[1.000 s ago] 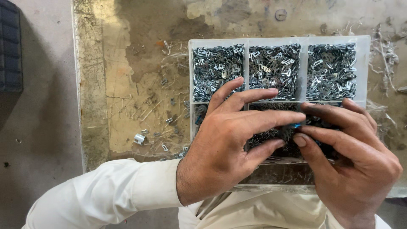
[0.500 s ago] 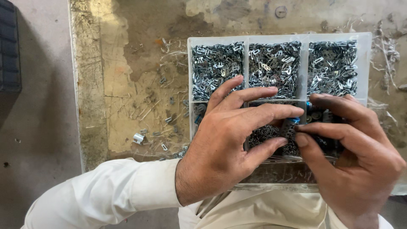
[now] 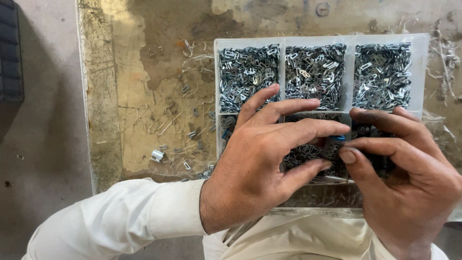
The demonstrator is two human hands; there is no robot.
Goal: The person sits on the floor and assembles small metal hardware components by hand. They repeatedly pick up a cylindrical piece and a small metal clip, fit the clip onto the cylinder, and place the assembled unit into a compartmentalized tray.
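A clear plastic organizer tray lies on a worn workbench, its far compartments full of small shiny metal clips. My left hand and my right hand meet over the tray's near row. Between their fingertips they pinch a small dark cylindrical part with a blue end. The near compartments hold darker small parts, mostly hidden under my hands. White sleeves cover both forearms.
The stained, scratched workbench top carries stray metal clips and wire scraps left of the tray. The bench's left edge drops to a grey floor. A dark crate sits at the far left.
My hands have closed in slightly on the small part; my right thumb now presses against it. The tray has not moved.
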